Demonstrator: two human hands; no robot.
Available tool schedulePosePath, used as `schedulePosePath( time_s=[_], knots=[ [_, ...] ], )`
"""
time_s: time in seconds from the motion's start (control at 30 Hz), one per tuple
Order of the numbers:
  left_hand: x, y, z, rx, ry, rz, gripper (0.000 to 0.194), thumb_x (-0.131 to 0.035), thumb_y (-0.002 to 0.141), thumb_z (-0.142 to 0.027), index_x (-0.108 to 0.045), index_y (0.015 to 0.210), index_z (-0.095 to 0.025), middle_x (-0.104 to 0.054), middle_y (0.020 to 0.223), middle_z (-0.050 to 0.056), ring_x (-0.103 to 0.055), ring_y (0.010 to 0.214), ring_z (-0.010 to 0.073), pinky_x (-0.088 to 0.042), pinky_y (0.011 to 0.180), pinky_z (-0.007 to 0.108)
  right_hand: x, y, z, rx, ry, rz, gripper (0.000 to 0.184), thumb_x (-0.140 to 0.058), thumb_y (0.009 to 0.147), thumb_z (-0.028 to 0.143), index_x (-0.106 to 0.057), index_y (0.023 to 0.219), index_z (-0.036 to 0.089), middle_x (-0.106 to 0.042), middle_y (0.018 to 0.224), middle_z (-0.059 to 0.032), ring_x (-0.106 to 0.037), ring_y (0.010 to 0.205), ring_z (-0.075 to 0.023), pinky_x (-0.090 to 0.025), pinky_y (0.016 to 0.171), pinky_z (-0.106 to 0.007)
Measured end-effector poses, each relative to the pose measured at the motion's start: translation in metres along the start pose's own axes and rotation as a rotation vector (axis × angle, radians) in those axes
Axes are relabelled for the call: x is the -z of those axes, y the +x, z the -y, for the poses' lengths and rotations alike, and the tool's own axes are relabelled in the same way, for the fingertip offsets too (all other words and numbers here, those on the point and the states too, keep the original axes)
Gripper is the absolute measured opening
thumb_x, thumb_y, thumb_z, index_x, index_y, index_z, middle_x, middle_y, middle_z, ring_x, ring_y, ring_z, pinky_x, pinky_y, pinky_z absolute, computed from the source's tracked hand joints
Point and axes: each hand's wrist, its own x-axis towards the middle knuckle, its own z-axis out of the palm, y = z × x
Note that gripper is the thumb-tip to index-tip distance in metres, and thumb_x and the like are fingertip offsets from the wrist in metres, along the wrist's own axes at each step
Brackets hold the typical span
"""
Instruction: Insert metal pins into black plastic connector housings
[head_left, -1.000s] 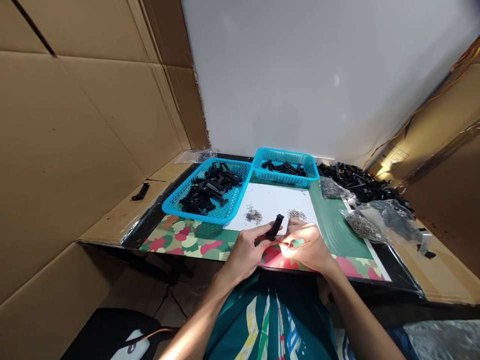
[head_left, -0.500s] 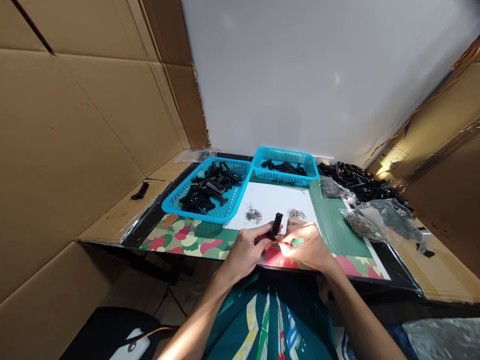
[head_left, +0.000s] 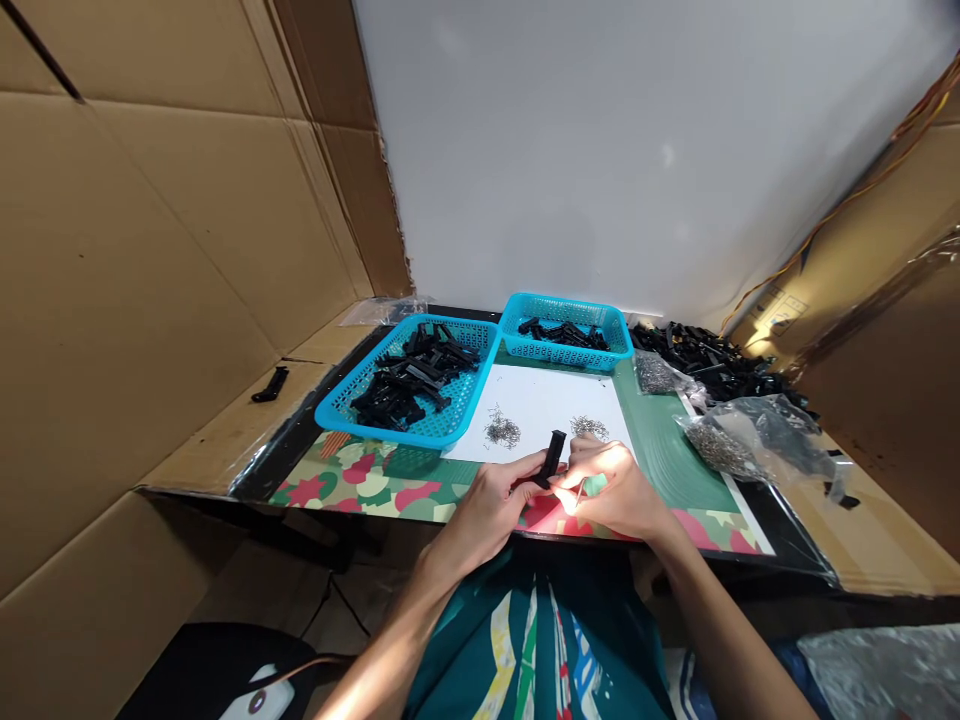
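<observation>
Close to the table's front edge, my left hand [head_left: 491,505] grips a black plastic part [head_left: 554,455], its long narrow end standing up and tilted slightly. My right hand [head_left: 611,485] meets it from the right, with thumb and forefinger pinched together at the part's lower end. A thin sliver shows at those fingers, too small and too brightly lit to name. Just beyond the hands, a pile of small metal pieces [head_left: 502,431] and another small metal pile [head_left: 589,427] lie on a white sheet [head_left: 551,395].
A blue basket [head_left: 324,420] of black parts stands at left, and a second blue basket [head_left: 622,350] behind the sheet. Black parts [head_left: 720,360] are heaped at back right, beside clear bags [head_left: 716,450] of metal pieces. One black part [head_left: 271,384] lies on cardboard at left.
Both hands stay together at the black part, with only slight finger movement. The whole view has shifted a little.
</observation>
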Motion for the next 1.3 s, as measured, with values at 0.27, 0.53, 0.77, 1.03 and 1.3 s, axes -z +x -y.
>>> schedulePosePath(
  time_s=[0.27, 0.53, 0.77, 1.03, 1.3],
  knots=[
    [0.004, 0.006, -0.008, -0.07, 0.098, 0.039, 0.042, -0.055, 0.103, -0.02, -0.071, 0.143, -0.023, -0.08, 0.123, 0.007, -0.074, 0.114, 0.024, -0.06, 0.092, 0.029, 0.023, 0.014, 0.012, -0.101, -0.137, 0.064, 0.019, -0.074, 0.092, 0.016, -0.087, 0.102, 0.027, -0.07, 0.074, -0.0016, -0.058, 0.077, -0.0209, -0.046, 0.072, -0.034],
    [0.017, 0.015, -0.012, -0.138, 0.348, -0.102, 0.03, -0.061, 0.106, -0.034, -0.074, 0.131, -0.024, -0.077, 0.118, 0.008, -0.07, 0.103, 0.0239, -0.055, 0.096, 0.036, 0.019, 0.031, -0.015, 0.132, -0.225, 0.049, 0.023, -0.066, 0.1, 0.016, -0.085, 0.092, 0.025, -0.07, 0.071, -0.004, -0.056, 0.076, -0.0225, -0.045, 0.071, -0.037],
    [0.015, 0.018, -0.007, -0.161, 0.546, -0.227, 0.015, -0.071, 0.096, -0.019, -0.079, 0.109, -0.022, -0.075, 0.089, 0.003, -0.068, 0.081, 0.0208, -0.052, 0.078, 0.031, 0.016, 0.034, -0.022, 0.052, -0.223, -0.044, 0.021, -0.06, 0.106, 0.023, -0.081, 0.11, 0.025, -0.069, 0.093, -0.0073, -0.063, 0.09, -0.0235, -0.053, 0.079, -0.038],
    [0.012, 0.017, -0.001, -0.191, 0.673, -0.238, 0.015, -0.069, 0.095, -0.014, -0.081, 0.101, -0.021, -0.076, 0.09, 0.006, -0.069, 0.085, 0.0233, -0.052, 0.079, 0.034, 0.008, 0.04, -0.022, -0.027, 0.038, -0.177, 0.02, -0.071, 0.1, 0.041, -0.083, 0.095, 0.026, -0.075, 0.101, -0.0105, -0.072, 0.093, -0.0261, -0.061, 0.082, -0.041],
    [0.01, 0.014, -0.003, -0.238, 0.714, -0.203, 0.015, -0.065, 0.098, -0.013, -0.078, 0.095, -0.021, -0.076, 0.086, 0.005, -0.068, 0.085, 0.0228, -0.051, 0.076, 0.033, -0.022, 0.047, -0.026, -0.183, 0.196, -0.201, 0.041, -0.067, 0.1, 0.059, -0.067, 0.084, 0.021, -0.076, 0.073, -0.0051, -0.078, 0.067, -0.0209, -0.065, 0.067, -0.032]
  ],
)
